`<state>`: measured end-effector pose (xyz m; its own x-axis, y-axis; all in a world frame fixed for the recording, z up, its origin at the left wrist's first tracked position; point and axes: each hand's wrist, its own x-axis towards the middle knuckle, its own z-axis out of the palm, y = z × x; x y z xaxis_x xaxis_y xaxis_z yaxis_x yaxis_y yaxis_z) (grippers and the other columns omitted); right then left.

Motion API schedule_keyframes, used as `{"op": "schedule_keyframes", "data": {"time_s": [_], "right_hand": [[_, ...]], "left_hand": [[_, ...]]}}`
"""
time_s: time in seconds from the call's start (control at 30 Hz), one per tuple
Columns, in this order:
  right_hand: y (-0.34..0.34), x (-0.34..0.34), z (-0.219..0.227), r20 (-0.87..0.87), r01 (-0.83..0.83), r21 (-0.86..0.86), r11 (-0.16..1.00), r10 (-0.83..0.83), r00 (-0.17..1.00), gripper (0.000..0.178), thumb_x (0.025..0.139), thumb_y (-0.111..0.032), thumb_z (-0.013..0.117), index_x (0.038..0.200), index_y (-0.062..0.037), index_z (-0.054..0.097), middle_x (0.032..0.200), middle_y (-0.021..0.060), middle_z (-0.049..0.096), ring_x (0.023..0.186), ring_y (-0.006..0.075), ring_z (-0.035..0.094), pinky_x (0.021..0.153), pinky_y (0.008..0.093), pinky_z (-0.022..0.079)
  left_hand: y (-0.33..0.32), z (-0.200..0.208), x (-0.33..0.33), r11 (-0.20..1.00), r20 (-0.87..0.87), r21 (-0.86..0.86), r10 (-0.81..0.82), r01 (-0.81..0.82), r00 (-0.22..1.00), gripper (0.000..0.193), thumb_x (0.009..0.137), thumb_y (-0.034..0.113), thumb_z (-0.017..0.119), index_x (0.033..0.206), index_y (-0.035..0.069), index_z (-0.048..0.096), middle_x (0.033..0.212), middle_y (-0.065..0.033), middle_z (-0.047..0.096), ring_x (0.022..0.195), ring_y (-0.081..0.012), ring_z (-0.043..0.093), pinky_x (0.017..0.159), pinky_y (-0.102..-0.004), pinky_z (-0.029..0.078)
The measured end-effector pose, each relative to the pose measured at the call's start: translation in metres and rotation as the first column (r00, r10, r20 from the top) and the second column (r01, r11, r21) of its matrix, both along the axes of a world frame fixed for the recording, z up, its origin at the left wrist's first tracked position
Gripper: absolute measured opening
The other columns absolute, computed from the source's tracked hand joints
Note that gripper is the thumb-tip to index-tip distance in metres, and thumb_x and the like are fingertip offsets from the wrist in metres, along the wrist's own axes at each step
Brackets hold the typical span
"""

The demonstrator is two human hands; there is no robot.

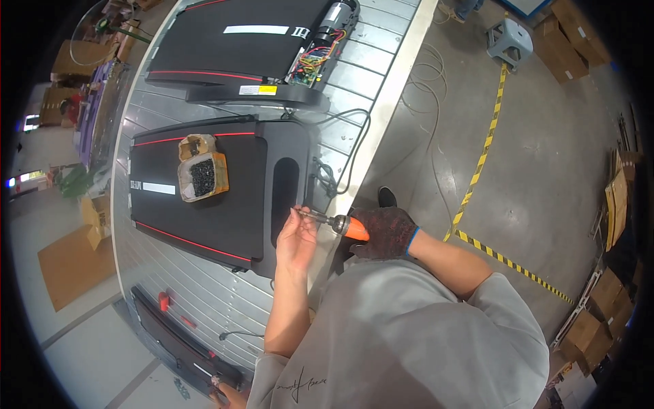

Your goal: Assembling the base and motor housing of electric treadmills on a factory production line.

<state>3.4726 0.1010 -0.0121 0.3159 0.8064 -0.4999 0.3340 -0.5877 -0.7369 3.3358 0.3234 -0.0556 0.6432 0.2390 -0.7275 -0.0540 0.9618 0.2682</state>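
My right hand (385, 233), in a dark glove with a blue cuff, grips an orange power screwdriver (355, 230). Its metal shaft points left, toward my bare left hand (298, 238). There the fingertips are pinched together at the tip of the bit; whatever small thing they hold is too small to make out. Both hands are over the near end of a flat black treadmill (204, 225) with red side lines and a dark end cover (300, 146). On its deck sits an open, worn cardboard box (221, 174) holding small black screws (203, 177).
A second treadmill (238, 41) lies beyond, its motor bay (320, 54) open with coloured wires. The metal roller conveyor (368, 61) carries both. At lower left, a co-worker's hand (228, 395) is by another black unit (177, 347). A black cable (364, 146) loops near the conveyor edge; a grey stool (509, 42) stands right.
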Motion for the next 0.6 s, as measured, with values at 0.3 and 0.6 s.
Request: {"op": "schedule_keyframes", "data": {"time_s": [0.3,0.6], "right_hand": [[-0.044,0.039,-0.037,-0.22,-0.078,0.093,0.993,0.097,0.971,0.048,0.079,-0.038,0.071,0.115,-0.0074,0.064,0.106,0.02,0.071,0.102,0.0388,0.068,0.09,0.0465,0.053],[-0.004,0.039,-0.146,-0.11,0.015,-0.037,0.999,-0.019,0.994,0.055,0.078,-0.043,0.073,0.116,-0.0046,0.063,0.108,0.0205,0.071,0.102,0.0379,0.069,0.087,0.0463,0.055]], "left_hand": [[-0.028,-0.029,0.008,0.729,-0.076,0.629,-0.288,0.27,0.955,0.022,0.096,0.012,0.073,0.111,-0.004,0.072,0.103,-0.0172,0.075,0.084,-0.0205,0.071,0.083,-0.0332,0.059],[-0.033,-0.137,0.064,0.969,-0.34,0.203,-0.064,0.139,0.938,0.025,0.105,0.028,0.062,0.128,0.017,0.062,0.112,0.0039,0.068,0.096,-0.0112,0.059,0.084,-0.0299,0.045]]}}
